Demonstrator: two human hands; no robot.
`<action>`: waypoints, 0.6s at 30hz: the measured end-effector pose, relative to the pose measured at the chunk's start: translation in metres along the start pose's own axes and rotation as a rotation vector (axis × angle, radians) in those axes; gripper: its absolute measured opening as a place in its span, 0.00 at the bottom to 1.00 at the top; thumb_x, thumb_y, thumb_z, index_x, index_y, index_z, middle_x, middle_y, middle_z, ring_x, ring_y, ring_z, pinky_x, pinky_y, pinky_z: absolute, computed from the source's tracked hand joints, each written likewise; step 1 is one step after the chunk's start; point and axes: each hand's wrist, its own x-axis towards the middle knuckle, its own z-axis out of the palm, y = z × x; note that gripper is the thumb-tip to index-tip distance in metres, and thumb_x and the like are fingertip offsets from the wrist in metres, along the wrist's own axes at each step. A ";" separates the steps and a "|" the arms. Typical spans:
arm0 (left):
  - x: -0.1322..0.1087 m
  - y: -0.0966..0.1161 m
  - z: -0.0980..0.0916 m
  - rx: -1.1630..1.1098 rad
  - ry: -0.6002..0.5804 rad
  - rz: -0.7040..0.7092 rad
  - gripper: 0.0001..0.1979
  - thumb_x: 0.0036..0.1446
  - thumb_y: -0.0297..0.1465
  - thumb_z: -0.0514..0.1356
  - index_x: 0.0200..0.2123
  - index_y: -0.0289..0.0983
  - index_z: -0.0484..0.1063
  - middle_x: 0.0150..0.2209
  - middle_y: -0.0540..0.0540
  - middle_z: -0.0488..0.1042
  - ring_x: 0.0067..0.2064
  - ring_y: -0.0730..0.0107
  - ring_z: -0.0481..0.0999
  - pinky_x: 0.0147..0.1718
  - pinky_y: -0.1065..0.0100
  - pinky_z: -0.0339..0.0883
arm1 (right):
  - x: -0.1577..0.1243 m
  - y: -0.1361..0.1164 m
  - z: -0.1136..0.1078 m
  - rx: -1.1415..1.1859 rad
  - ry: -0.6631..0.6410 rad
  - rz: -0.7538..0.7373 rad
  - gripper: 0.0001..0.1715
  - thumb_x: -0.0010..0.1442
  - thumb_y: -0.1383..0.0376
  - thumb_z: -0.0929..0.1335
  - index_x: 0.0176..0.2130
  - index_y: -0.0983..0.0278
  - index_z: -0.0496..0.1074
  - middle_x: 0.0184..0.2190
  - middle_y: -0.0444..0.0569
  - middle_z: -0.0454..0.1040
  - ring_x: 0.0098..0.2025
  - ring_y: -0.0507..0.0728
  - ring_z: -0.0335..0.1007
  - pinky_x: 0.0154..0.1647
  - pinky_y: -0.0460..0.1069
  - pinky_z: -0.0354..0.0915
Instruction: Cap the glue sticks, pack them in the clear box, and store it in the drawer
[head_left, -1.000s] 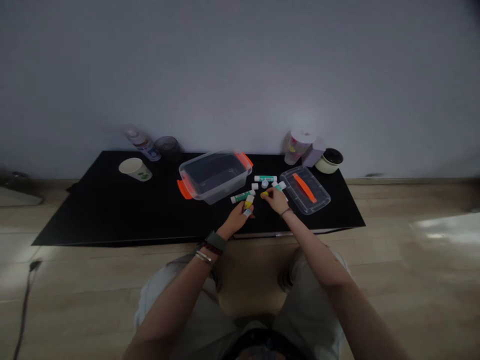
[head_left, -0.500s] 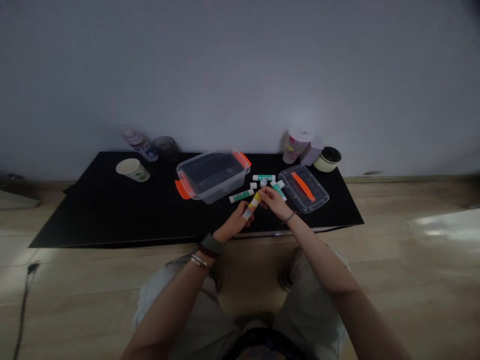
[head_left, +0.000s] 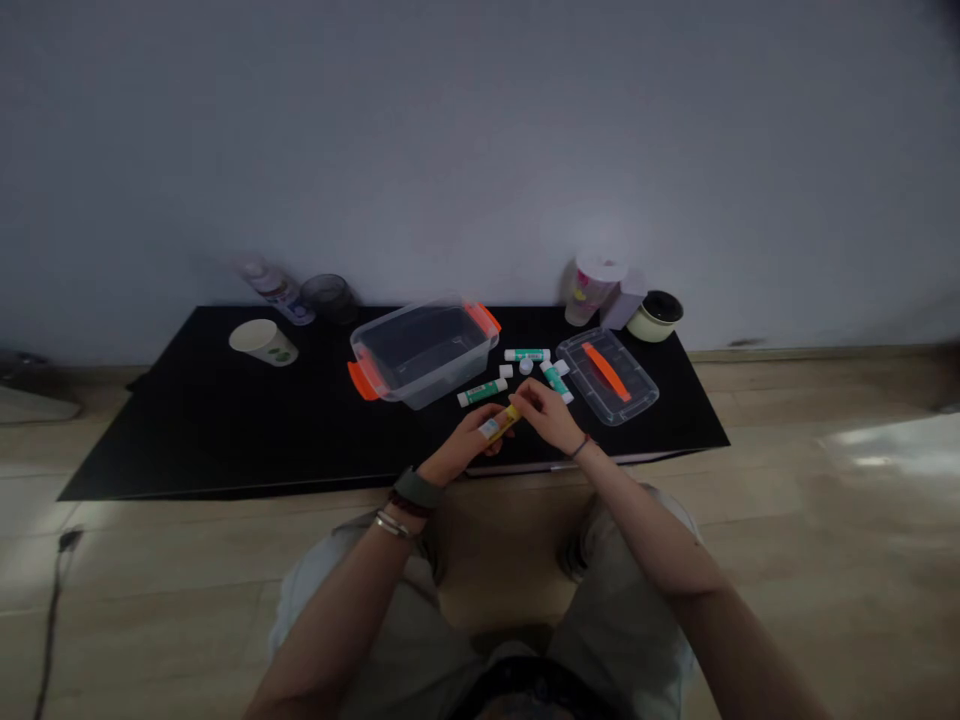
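A yellow and white glue stick (head_left: 492,428) is held over the front edge of the black table. My left hand (head_left: 475,436) is wrapped round its lower part. The fingers of my right hand (head_left: 541,408) pinch its yellow upper end. Just beyond the hands lie several green and white glue sticks, one (head_left: 482,392) to the left, one (head_left: 527,355) at the back and one (head_left: 556,380) to the right. Small white caps (head_left: 526,367) lie among them.
A clear box with orange clips (head_left: 435,378) stands left of the glue sticks. Its lid (head_left: 609,378) lies to the right. A paper cup (head_left: 264,342), spray bottle (head_left: 279,292), dark glass (head_left: 330,298), plastic tumbler (head_left: 591,292) and pot (head_left: 655,317) stand around.
The glue stick has tilted lower between my hands. My right hand has moved slightly down, its fingers covering more of the yellow end.
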 end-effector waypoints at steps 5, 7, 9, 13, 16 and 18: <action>-0.003 0.001 -0.010 0.364 0.031 0.074 0.23 0.56 0.49 0.61 0.43 0.36 0.70 0.31 0.47 0.74 0.27 0.73 0.70 0.26 0.70 0.62 | -0.002 -0.001 0.000 0.012 0.010 0.035 0.17 0.63 0.52 0.65 0.33 0.61 0.65 0.24 0.41 0.65 0.27 0.51 0.60 0.28 0.46 0.57; -0.007 0.001 -0.011 0.475 0.053 0.099 0.20 0.59 0.48 0.58 0.40 0.36 0.71 0.29 0.48 0.74 0.27 0.71 0.70 0.27 0.69 0.62 | -0.003 0.001 -0.002 -0.003 -0.031 0.034 0.18 0.64 0.51 0.65 0.33 0.61 0.65 0.24 0.40 0.65 0.26 0.51 0.59 0.27 0.46 0.55; -0.010 0.003 -0.010 0.515 0.032 0.113 0.19 0.61 0.47 0.55 0.39 0.36 0.71 0.29 0.48 0.73 0.27 0.71 0.69 0.27 0.69 0.61 | -0.003 0.004 -0.003 -0.063 -0.088 -0.002 0.21 0.66 0.50 0.63 0.29 0.61 0.63 0.22 0.40 0.62 0.25 0.50 0.57 0.27 0.46 0.53; -0.012 0.006 -0.004 0.547 0.034 0.183 0.16 0.62 0.44 0.55 0.39 0.37 0.72 0.30 0.48 0.73 0.30 0.70 0.69 0.30 0.69 0.62 | -0.003 0.006 -0.002 -0.258 -0.099 -0.063 0.26 0.69 0.52 0.58 0.23 0.62 0.58 0.19 0.40 0.58 0.23 0.50 0.55 0.27 0.47 0.48; -0.010 0.006 0.000 0.603 0.072 0.236 0.15 0.63 0.41 0.54 0.43 0.37 0.72 0.34 0.46 0.76 0.33 0.66 0.72 0.34 0.67 0.64 | -0.003 0.006 0.002 -0.350 -0.052 -0.044 0.26 0.70 0.54 0.57 0.22 0.62 0.58 0.19 0.41 0.59 0.23 0.50 0.55 0.28 0.47 0.47; -0.008 0.005 0.001 0.644 0.093 0.265 0.15 0.63 0.39 0.54 0.45 0.37 0.71 0.37 0.44 0.77 0.36 0.63 0.74 0.37 0.65 0.65 | -0.001 0.006 0.005 -0.379 -0.029 -0.033 0.27 0.70 0.54 0.57 0.22 0.62 0.58 0.19 0.41 0.60 0.23 0.50 0.56 0.28 0.47 0.46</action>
